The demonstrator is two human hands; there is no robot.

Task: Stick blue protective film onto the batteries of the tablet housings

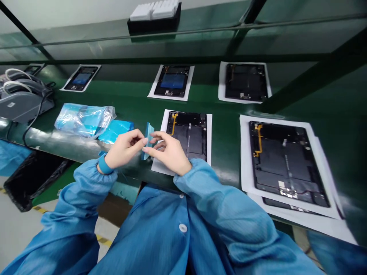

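Note:
Both of my hands pinch a small blue film strip point(148, 139), which stands on edge between them above the bench. My left hand point(125, 148), with a blue band at the wrist, grips it between thumb and fingers. From the other side my right hand point(168, 152) holds it the same way. Just beneath my right hand lies an opened tablet point(189, 133) on a white sheet point(161, 131), its dark inside and orange flex cable showing. My hand and sleeve hide its lower left part. Left of my hands is a blue packet point(114, 130), partly under a clear plastic bag point(83, 118) with blue contents.
More opened tablets on white sheets lie on the green bench: one at right point(286, 164) above another, others along the back point(172, 80). Grey machines with cables point(23, 95) stand at left. A black-lined bin point(31, 175) is below the edge. A dark post point(312, 72) slants at right.

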